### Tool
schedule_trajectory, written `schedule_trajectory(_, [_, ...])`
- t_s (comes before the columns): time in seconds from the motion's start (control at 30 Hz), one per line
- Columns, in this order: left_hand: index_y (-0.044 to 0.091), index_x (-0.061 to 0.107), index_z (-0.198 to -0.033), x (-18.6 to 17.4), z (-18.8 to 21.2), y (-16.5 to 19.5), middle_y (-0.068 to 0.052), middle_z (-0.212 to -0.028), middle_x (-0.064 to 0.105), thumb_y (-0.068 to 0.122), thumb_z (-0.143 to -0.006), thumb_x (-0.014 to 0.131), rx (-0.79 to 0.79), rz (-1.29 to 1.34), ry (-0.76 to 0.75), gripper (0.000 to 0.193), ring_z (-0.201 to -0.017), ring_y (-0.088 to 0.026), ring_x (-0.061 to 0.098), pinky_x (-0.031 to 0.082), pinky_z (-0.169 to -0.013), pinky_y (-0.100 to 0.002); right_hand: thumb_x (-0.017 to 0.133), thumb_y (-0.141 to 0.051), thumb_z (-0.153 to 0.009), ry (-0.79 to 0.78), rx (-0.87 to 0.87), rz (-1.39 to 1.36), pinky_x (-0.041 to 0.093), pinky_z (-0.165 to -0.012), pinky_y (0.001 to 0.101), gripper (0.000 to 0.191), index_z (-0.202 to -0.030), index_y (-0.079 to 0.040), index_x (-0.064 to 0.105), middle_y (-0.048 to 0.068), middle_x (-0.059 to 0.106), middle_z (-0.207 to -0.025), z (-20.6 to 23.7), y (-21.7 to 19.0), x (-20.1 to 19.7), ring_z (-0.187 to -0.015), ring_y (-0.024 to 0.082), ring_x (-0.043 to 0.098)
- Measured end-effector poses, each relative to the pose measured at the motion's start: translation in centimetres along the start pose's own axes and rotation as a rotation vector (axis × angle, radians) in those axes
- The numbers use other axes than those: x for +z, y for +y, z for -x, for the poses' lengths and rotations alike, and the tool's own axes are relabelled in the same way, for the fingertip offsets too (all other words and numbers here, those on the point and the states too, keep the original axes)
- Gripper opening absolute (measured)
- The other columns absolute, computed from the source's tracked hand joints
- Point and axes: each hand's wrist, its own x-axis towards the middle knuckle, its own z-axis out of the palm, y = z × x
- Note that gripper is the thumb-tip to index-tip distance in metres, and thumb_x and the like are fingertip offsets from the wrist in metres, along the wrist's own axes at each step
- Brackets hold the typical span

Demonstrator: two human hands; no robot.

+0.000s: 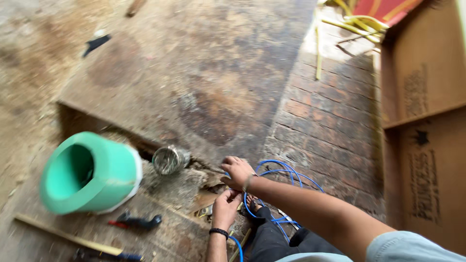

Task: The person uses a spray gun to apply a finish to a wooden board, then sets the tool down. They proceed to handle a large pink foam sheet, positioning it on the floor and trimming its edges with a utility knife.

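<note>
My right hand (pixel 237 171) is closed on a loop of blue wire (pixel 279 171) that curls over the brick floor to its right. Just below it my left hand (pixel 226 207), with a dark band on the wrist, pinches the same blue wire, which runs down past my dark trouser leg (pixel 268 237). The two hands are almost touching above the edge of a large worn plywood board (pixel 194 82).
A green roll (pixel 90 172) lies on its side at the left, with a small metal tin (pixel 167 159) beside it. Red-handled pliers (pixel 133 222) and a wooden strip (pixel 68 236) lie on the dirty floor. Cardboard (pixel 427 121) stands at the right, yellow tubing (pixel 359 24) beyond.
</note>
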Motion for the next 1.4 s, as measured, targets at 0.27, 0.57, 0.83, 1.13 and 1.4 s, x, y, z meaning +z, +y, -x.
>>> schedule_trajectory(0.27, [0.002, 0.074, -0.112, 17.5, -0.9, 3.1, -0.002, -0.085, 0.072, 0.011, -0.089, 0.075, 0.088, 0.181, -0.322, 0.025, -0.071, -0.009, 0.064, 0.055, -0.067, -0.028, 0.073, -0.038, -0.090, 0.271, 0.580, -0.327, 0.052, -0.098, 0.0418, 0.040, -0.121, -0.013, 0.075, 0.013, 0.071, -0.121, 28.4, 15.3, -7.9, -0.114, 0.030, 0.067])
schedule_trajectory(0.57, [0.004, 0.079, -0.111, 42.5, 11.6, 5.5, -0.003, -0.093, 0.078, 0.015, -0.094, 0.069, 0.162, -0.019, -0.651, 0.023, -0.076, -0.008, 0.068, 0.056, -0.072, -0.025, 0.074, -0.028, -0.089, 0.652, 1.070, -0.739, 0.056, -0.092, 0.0330, 0.040, -0.124, -0.008, 0.073, 0.007, 0.080, -0.115, 63.9, 23.8, -13.2, -0.104, 0.017, 0.073])
schedule_trajectory(0.83, [0.003, 0.083, -0.095, 58.6, 26.9, 5.3, -0.004, -0.082, 0.081, 0.013, -0.080, 0.085, 0.206, -0.414, -0.935, 0.019, -0.072, -0.009, 0.070, 0.056, -0.069, -0.026, 0.073, -0.029, -0.090, 0.906, 1.286, -0.704, 0.055, -0.091, 0.0300, 0.038, -0.121, -0.008, 0.076, 0.005, 0.081, -0.110, 88.1, 20.0, -11.4, -0.101, 0.014, 0.073])
schedule_trajectory(1.13, [0.001, 0.080, -0.084, 65.2, 30.0, 8.5, -0.004, -0.080, 0.081, 0.012, -0.072, 0.090, 0.323, -0.621, -1.216, 0.019, -0.072, -0.008, 0.074, 0.060, -0.069, -0.025, 0.074, -0.025, -0.090, 1.299, 1.735, -0.983, 0.057, -0.084, 0.0348, 0.037, -0.123, -0.007, 0.077, 0.009, 0.081, -0.103, 95.3, 11.7, -4.6, -0.090, 0.019, 0.072])
schedule_trajectory(1.4, [0.003, 0.069, -0.075, 64.1, 27.1, 4.5, -0.003, -0.074, 0.075, 0.014, -0.072, 0.094, 0.255, -0.572, -1.273, 0.028, -0.067, -0.009, 0.068, 0.056, -0.064, -0.026, 0.076, -0.032, -0.088, 1.118, 1.830, -0.918, 0.057, -0.093, 0.0329, 0.041, -0.121, -0.009, 0.077, 0.007, 0.082, -0.112, 91.5, 6.8, 0.6, -0.102, 0.017, 0.076])
